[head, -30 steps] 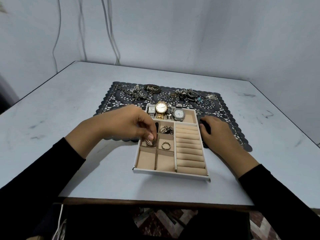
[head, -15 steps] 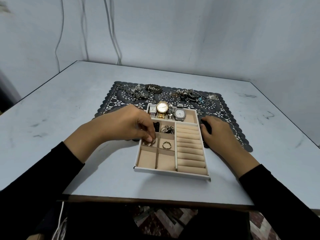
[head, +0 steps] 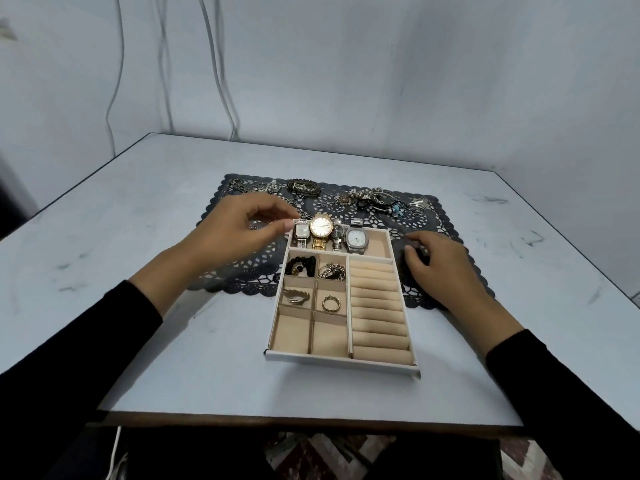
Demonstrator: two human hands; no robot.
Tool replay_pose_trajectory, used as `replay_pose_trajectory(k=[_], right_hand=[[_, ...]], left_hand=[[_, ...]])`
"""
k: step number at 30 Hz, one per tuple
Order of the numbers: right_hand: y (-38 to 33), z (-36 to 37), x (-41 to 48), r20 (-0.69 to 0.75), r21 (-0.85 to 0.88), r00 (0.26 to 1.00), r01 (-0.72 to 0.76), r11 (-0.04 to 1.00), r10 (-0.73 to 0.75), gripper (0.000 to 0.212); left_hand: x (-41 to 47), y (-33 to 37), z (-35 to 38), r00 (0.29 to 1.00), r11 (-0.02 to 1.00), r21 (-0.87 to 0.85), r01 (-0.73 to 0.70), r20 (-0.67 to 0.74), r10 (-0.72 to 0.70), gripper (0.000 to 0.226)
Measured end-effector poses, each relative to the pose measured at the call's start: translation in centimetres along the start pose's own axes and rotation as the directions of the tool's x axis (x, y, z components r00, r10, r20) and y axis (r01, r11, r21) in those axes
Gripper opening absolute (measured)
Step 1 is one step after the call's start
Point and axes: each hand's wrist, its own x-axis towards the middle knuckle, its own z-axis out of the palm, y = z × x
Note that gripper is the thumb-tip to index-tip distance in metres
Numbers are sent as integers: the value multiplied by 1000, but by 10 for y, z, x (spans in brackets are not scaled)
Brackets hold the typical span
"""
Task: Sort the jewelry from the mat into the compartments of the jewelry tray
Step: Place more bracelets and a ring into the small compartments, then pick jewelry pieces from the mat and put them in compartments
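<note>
The white jewelry tray (head: 341,362) with beige compartments lies on the table, its far end on the black lace mat (head: 446,223). Several watches (head: 321,227) fill its far row. A black bead bracelet (head: 300,265), a chain piece (head: 331,271), a leaf-shaped brooch (head: 295,295) and a gold ring (head: 331,303) each lie in a small compartment. The ring rolls (head: 379,306) hold nothing. My left hand (head: 239,233) hovers empty over the mat, left of the watches. My right hand (head: 440,265) rests on the mat beside the tray's right wall. More jewelry (head: 374,199) lies along the mat's far edge.
An oval brooch (head: 304,186) and chains (head: 256,187) lie at the mat's far left. A silver shell-shaped piece (head: 420,203) sits at its far right. Cables (head: 221,81) hang down the wall behind the table. The table's front edge (head: 311,419) is close to me.
My left hand let go of the leaf-shaped brooch in the middle-left compartment and lifted away, up toward the mat. My right hand stayed beside the tray.
</note>
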Motion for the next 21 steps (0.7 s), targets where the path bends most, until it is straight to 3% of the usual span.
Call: replay_pose_trajectory(k=[4, 11, 21], right_hand=[[7, 1, 14, -21, 8, 999, 30, 1000, -30, 28], [14, 18, 50, 87, -3, 987, 132, 991, -132, 36], [11, 47, 103, 170, 24, 948, 269, 963, -269, 37]], left_hand=[[15, -21, 2, 999, 991, 131, 35, -38, -31, 23], [47, -53, 8, 992, 920, 392, 13, 111, -61, 35], [79, -78, 19, 972, 889, 456, -50, 228, -62, 43]])
